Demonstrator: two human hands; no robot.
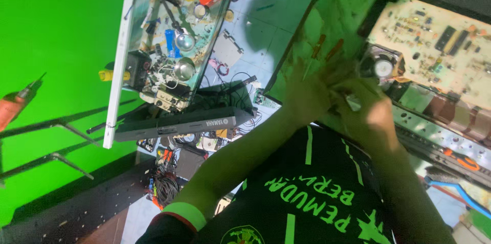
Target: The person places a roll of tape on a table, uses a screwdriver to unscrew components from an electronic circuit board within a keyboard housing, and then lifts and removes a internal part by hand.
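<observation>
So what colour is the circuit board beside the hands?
Pale cream-beige circuit board, dotted with small dark and orange components; shows best in the head view.

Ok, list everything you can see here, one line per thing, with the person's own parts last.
circuit board: one, pale with dark chips, upper right
small speaker: one, dark, round, beside the board
screwdrivers: two, orange handles, on the green mat above the hands
green mat: one, top centre
keyboard instrument: one, grey, long, centre left
glass shelf: one, white frame, cluttered with tools and parts
cable bundle: one, black, lower left
left hand: blurred, close against the right
right hand: blurred, near the speaker
</observation>
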